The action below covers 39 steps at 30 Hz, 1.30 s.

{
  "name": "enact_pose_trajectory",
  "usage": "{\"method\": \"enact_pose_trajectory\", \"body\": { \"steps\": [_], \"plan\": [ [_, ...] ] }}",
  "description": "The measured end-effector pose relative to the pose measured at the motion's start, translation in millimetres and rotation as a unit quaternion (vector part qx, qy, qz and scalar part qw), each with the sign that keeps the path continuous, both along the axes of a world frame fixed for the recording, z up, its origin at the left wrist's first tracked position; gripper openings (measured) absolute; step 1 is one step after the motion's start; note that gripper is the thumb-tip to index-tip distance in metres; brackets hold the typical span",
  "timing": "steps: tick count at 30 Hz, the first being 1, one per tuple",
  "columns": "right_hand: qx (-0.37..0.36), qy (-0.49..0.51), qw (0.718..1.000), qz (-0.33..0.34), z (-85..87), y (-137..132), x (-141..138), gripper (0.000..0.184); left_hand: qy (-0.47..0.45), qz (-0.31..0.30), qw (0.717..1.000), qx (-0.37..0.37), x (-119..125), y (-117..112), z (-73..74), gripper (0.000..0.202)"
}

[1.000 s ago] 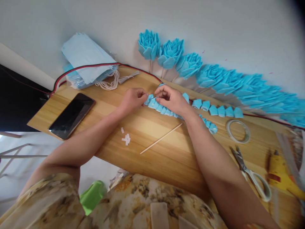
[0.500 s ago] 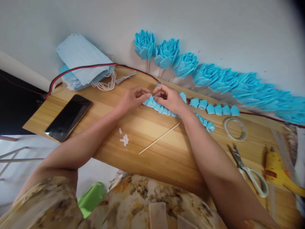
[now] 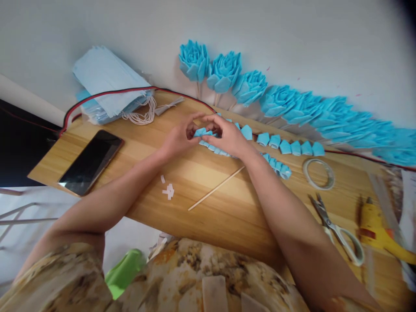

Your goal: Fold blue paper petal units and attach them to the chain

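Note:
At the back middle of the table, my left hand [image 3: 178, 136] curls its thumb and fingers around the left end of a row of folded blue petals [image 3: 199, 132]. From the other side, my right hand [image 3: 229, 136] closes on the same petals, its thumb along the front edge. Both hands' fingertips nearly meet and partly hide the pieces. Further blue petals [image 3: 295, 148] stand in a line to the right, and a shorter tight row [image 3: 277, 166] lies beside my right wrist. A thin wooden stick [image 3: 216, 188] lies in front of my right hand.
Blue flowers on sticks [image 3: 224, 73] lean along the wall. A phone [image 3: 92, 162], face masks [image 3: 110, 80] and small white scraps [image 3: 169, 191] are leftward. Rightward lie a tape roll [image 3: 333, 175], scissors [image 3: 329, 223] and a yellow glue gun [image 3: 373, 229]. A red-black cable [image 3: 107, 92] crosses the back.
My fingers have curled further around the left end of the petal row, and a blue petal now shows raised between my hands. The view has shifted slightly.

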State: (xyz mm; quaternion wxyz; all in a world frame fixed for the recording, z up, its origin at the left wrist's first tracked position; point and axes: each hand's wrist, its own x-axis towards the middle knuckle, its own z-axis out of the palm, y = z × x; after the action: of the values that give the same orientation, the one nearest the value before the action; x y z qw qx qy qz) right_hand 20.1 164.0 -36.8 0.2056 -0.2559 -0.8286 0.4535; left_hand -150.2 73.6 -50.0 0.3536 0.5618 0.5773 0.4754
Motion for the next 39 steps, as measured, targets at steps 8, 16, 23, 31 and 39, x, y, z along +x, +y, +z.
{"method": "enact_pose_trajectory", "body": {
  "steps": [8, 16, 23, 31, 39],
  "plan": [
    [0.001, 0.013, 1.0, -0.021, -0.6, 3, 1, 0.044, 0.014, -0.002, 0.999, -0.048, -8, -3, 6.7, 0.037],
    [0.003, 0.01, 1.0, -0.015, -3.8, 4, 1, 0.047, 0.115, 0.021, 0.99, -0.075, -4, -6, 13.4, 0.02],
    [-0.011, 0.01, 1.0, 0.004, -5.9, 6, 2, 0.049, 0.131, -0.008, 0.987, -0.09, -5, -6, 16.1, 0.026],
    [-0.086, 0.059, 0.993, 0.054, -4.6, 14, 9, 0.054, 0.114, -0.012, 0.989, -0.099, -7, -6, 16.1, 0.028],
    [0.009, 0.014, 0.999, 0.03, -13.0, 7, -1, 0.05, 0.139, -0.033, 0.985, -0.098, -8, -7, 14.2, 0.024]
  ]
}}
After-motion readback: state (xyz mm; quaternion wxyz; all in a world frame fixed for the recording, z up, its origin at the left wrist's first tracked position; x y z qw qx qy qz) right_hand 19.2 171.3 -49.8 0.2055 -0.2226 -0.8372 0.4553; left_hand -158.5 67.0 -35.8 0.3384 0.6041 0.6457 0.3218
